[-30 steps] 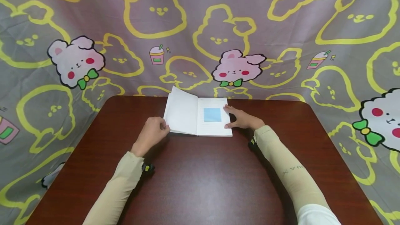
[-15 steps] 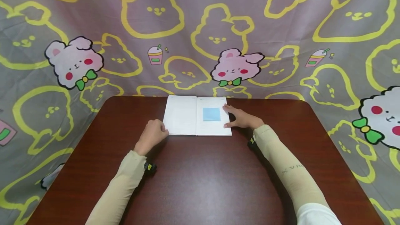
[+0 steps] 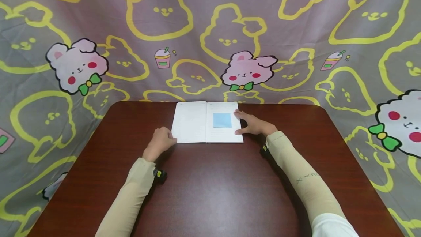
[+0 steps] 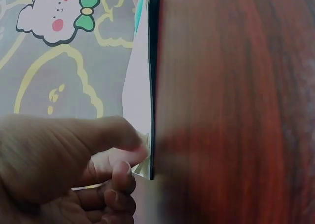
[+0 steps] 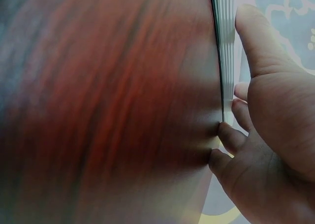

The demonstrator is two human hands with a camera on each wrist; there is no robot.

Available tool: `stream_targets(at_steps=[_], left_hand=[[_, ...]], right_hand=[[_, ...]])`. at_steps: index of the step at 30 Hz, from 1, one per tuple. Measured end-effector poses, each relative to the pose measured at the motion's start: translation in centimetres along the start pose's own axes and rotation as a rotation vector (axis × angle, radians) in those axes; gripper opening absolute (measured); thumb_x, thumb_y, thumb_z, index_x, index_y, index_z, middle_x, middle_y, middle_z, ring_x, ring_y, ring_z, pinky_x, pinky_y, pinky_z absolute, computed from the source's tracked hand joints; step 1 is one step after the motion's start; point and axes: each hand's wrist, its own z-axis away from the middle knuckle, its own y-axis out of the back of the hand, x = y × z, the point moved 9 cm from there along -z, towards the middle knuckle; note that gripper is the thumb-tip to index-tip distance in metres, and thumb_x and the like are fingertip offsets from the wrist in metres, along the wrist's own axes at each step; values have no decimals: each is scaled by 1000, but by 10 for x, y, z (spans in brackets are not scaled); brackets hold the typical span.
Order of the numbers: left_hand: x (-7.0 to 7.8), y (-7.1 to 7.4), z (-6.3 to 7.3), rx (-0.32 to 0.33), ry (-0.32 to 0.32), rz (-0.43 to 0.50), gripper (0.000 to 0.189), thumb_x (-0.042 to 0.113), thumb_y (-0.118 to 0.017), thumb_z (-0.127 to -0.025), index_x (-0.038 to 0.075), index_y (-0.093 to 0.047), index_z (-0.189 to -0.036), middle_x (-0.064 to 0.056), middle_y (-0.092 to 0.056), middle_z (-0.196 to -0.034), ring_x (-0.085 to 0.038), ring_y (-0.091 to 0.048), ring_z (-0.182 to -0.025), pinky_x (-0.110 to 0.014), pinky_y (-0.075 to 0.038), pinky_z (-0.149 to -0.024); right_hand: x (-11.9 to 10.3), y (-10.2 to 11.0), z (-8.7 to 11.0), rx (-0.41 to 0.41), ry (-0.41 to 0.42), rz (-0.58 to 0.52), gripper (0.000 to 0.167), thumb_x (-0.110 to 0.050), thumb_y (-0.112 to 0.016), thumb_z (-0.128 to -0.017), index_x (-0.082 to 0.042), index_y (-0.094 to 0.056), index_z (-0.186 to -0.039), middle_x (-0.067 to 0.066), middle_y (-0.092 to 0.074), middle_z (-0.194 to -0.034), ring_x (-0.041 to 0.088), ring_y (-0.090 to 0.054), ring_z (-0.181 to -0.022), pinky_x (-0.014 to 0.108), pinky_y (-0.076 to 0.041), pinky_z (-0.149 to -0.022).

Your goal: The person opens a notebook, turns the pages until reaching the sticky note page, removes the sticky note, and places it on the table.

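Note:
An open notebook (image 3: pixel 190 123) lies near the table's far edge, a blue sticky note (image 3: pixel 222 120) on its right-hand page. My left hand (image 3: pixel 160 141) is at the near left corner. In the left wrist view its thumb and index finger pinch the page corner (image 4: pixel 140 150) just above the dark cover (image 4: pixel 152 86). My right hand (image 3: pixel 254 124) rests along the right edge, thumb and fingers spread apart. The right wrist view shows that thumb (image 5: pixel 251 32) on the page and other fingertips (image 5: pixel 227 135) beside the stacked page edges (image 5: pixel 226 51).
The brown wooden table (image 3: pixel 210 189) extends in front of the notebook and to both sides. Behind and around it hangs a patterned cloth (image 3: pixel 197 25) with cartoon animals. A small black wrist camera (image 3: pixel 160 175) sits under the left sleeve.
The raised left page has come down flat onto the left side of the notebook. My left hand has shifted slightly nearer at the corner, while my right hand stays in place.

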Motion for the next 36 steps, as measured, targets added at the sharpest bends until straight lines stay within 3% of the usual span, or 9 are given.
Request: stream_targets(at_steps=[3, 6, 11, 17, 22, 27, 36], left_hand=[[0, 2, 0, 32, 10, -34, 38, 12, -76, -85, 7, -53, -55, 0, -43, -52, -16, -42, -54, -29, -39, -55], [5, 4, -1, 76, -4, -95, 26, 13, -81, -82, -2, -61, -74, -9, -54, -67, -27, -51, -70, -38, -45, -66], [26, 0, -8, 118, -94, -218, 40, 13, -81, -80, -10, -65, -108, -24, -64, -100, -41, -55, -99, -51, -47, -87], [67, -23, -27, 57, -328, -288, 48, 16, -72, -91, -9, -60, -131, -28, -63, -129, -44, -54, -126, -54, -40, -111], [88, -46, -46, -38, -412, -310, 54, 22, -60, -101, -5, -49, -146, -27, -47, -151, -42, -38, -145, -48, -25, -124], [95, -56, -63, -70, -417, -354, 57, 31, -53, -105, 0, -44, -152, -25, -35, -160, -42, -28, -151, -48, -20, -126], [79, -65, -75, -169, -340, -382, 63, 43, -37, -109, 10, -28, -161, -18, -16, -169, -41, -12, -156, -57, -13, -125]], right_hand=[[3, -1, 1, -3, -15, 3, 101, -35, -80, -88, -1, -20, -161, 19, -14, -170, 38, -6, -157, 58, -16, -124], [7, -1, 2, -3, -30, 0, 102, -36, -81, -88, -1, -19, -162, 18, -13, -170, 37, -6, -157, 58, -17, -124], [9, -1, 2, 3, -36, 2, 103, -37, -81, -88, -2, -18, -162, 18, -12, -170, 37, -7, -157, 59, -18, -124], [9, -1, 2, -3, -37, -3, 104, -38, -81, -87, -3, -18, -162, 17, -12, -170, 37, -6, -158, 59, -16, -124], [5, -1, 2, -5, -28, -7, 102, -37, -80, -88, -2, -19, -162, 18, -13, -170, 38, -5, -157, 60, -16, -124], [2, -1, 0, -6, -8, -10, 101, -35, -80, -88, -1, -19, -161, 18, -14, -170, 39, -5, -157, 60, -16, -124], [2, -2, -1, -12, -11, 6, 102, -37, -80, -88, -2, -19, -162, 17, -13, -170, 39, -5, -157, 60, -17, -124]])
